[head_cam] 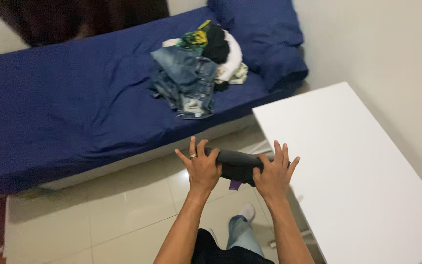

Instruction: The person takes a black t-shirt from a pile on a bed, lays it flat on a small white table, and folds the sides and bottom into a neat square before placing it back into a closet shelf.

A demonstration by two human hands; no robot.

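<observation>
A: Report the hands first.

B: Left hand and right hand are raised in front of the body, fingers splayed upward, palms and thumbs clamped on the two ends of a dark folded bundle. The bundle looks like rolled or folded black cloth; a small purple tag hangs beneath it. The left hand carries a ring. Neither hand is empty or closed into a fist.

A: Location of the bundle?

B: Held in the air between both hands, above the tiled floor, just left of the near corner of the white tabletop. It touches neither surface.

A: Below the hands?

B: The person's legs in jeans and a white sock on the floor.

A: Beyond the hands?

B: A bed with a blue sheet. On it, ahead and slightly left of the hands, lies a clothes pile: denim on the near side, black, white and green-yellow items behind. A blue pillow sits further right, against the wall.

A: Step in hand, by judgement?

B: A folded item is in transfer, probably from the pile. The next move calls for a level two-hand carry so that the fold holds.
</observation>
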